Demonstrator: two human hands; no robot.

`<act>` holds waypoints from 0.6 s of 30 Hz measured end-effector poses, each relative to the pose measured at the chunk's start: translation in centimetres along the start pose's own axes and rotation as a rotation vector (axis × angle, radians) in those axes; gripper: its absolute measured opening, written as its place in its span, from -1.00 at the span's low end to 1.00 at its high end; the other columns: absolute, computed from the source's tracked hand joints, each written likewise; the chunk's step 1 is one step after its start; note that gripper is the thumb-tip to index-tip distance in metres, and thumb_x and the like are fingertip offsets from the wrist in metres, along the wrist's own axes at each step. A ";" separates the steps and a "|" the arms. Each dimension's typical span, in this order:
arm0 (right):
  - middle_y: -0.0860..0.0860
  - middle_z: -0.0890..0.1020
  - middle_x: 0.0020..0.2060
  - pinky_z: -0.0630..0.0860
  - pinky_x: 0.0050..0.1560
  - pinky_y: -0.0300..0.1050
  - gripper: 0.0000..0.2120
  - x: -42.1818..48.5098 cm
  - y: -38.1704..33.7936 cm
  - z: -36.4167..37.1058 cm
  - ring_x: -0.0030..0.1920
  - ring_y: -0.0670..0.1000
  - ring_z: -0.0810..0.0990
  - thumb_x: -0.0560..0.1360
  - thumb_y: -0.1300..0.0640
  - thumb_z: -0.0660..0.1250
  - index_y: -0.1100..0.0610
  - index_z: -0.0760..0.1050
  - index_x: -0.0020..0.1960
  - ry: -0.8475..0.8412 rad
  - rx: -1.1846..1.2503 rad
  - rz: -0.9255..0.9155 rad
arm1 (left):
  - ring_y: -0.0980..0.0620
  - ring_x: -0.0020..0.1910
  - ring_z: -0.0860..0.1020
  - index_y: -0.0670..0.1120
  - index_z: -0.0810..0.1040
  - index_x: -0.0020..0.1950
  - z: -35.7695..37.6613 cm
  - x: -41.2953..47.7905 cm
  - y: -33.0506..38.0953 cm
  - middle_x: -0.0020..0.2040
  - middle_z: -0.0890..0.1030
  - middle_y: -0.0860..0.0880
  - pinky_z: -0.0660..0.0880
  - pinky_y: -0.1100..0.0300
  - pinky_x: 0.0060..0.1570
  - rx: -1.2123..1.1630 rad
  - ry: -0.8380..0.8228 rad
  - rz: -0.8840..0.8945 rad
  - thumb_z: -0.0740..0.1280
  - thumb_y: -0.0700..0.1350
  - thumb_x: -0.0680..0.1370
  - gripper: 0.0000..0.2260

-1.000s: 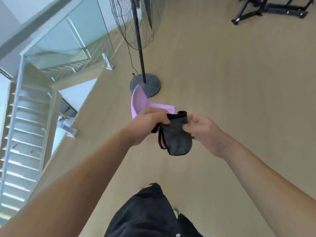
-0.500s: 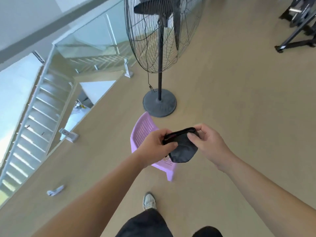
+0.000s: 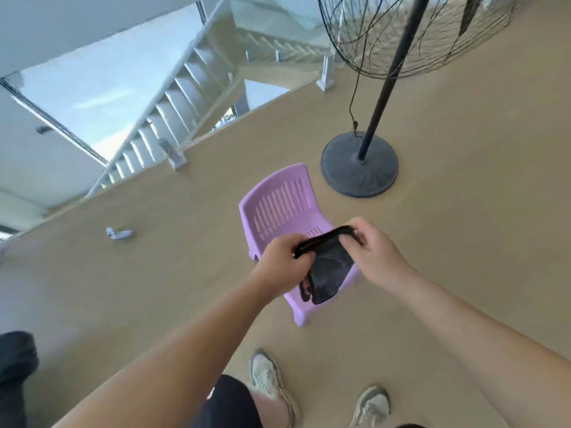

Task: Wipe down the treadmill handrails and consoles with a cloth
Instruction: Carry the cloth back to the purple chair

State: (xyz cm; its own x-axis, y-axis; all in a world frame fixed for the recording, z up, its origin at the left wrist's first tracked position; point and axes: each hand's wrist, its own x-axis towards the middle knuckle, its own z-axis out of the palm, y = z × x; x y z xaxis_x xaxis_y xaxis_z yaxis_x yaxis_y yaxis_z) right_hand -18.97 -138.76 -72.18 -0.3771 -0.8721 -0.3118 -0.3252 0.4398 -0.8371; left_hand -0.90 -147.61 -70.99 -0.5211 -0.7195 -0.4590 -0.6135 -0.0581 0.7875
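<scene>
Site was an open upper-floor hall, tan floor (image 3: 463, 227) thruout. Glass rail (image 3: 272, 23) overlooked white staircase (image 3: 173, 112). Lge pedestal fan (image 3: 382, 100) & plastic chair (image 3: 278, 199) present.

Single head-worn wide-angle view, aimed steeply down along both forearms. Left hand (image 3: 282, 264) and right hand (image 3: 375, 254) close, mid-frame. Purple chair (image 3: 278, 205) just beyond them, shoes (image 3: 265, 378) below.
</scene>
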 end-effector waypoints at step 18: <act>-0.07 0.51 -0.30 0.40 -0.23 -0.20 -0.91 22.3 29.7 14.2 -0.31 -0.07 0.47 0.55 0.11 0.41 -0.03 0.58 -0.12 -0.009 -0.191 -0.195 | -0.06 -0.25 0.53 -0.05 0.60 -0.04 13.8 23.3 -26.2 -0.21 0.60 -0.05 0.47 0.17 -0.32 0.039 0.247 -0.041 0.28 -0.24 0.55 -0.86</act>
State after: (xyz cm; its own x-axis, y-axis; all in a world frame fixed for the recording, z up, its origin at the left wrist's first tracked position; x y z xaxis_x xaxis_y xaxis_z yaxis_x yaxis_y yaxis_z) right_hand -24.71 -148.21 -110.35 -0.2839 -0.9458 -0.1579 -0.5491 0.2953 -0.7818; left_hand -5.19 -153.29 -108.04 -0.3373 -0.8646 -0.3724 -0.6562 -0.0677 0.7516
